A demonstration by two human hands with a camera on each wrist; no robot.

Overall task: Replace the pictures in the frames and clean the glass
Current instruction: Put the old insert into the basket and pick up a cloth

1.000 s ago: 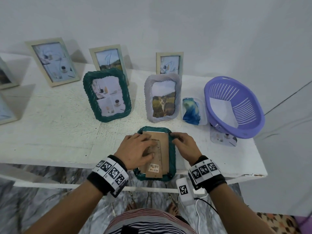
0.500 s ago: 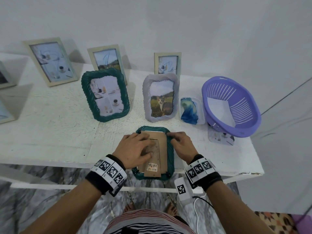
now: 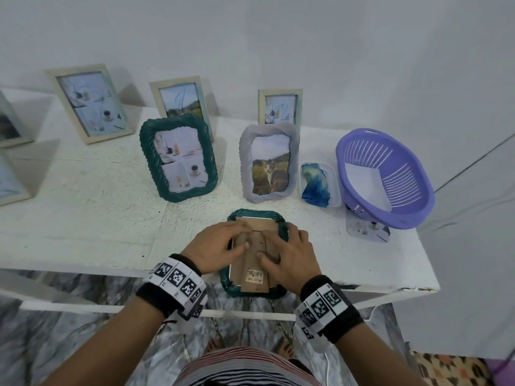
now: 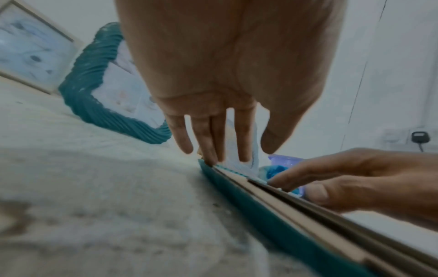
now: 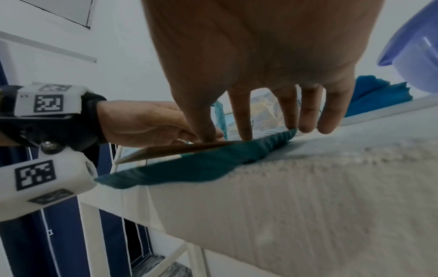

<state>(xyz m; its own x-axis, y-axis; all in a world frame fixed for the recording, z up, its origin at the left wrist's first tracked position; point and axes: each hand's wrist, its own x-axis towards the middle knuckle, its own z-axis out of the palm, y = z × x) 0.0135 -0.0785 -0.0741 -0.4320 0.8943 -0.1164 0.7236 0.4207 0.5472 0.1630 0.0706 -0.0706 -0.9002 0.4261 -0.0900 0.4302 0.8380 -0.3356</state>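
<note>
Where basket [image 3: 415, 201] tilts: paper [image 3: 365, 188] (white)

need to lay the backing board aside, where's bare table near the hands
Widest bare patch: white table left of the face-down teal frame, before the standing teal frame. Narrower strip right of the right hand. Crowded beyond: grey frame, blue cloth tub, purple basket.

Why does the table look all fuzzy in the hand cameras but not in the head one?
In the left wrist view the white table lies very close to the lens, so it smears soft, and the face-down green frame blurs too. The right wrist view is dim, with the table edge grainy. The head view stands farther back, so the table is sharper, though its edges bend outward.
</note>
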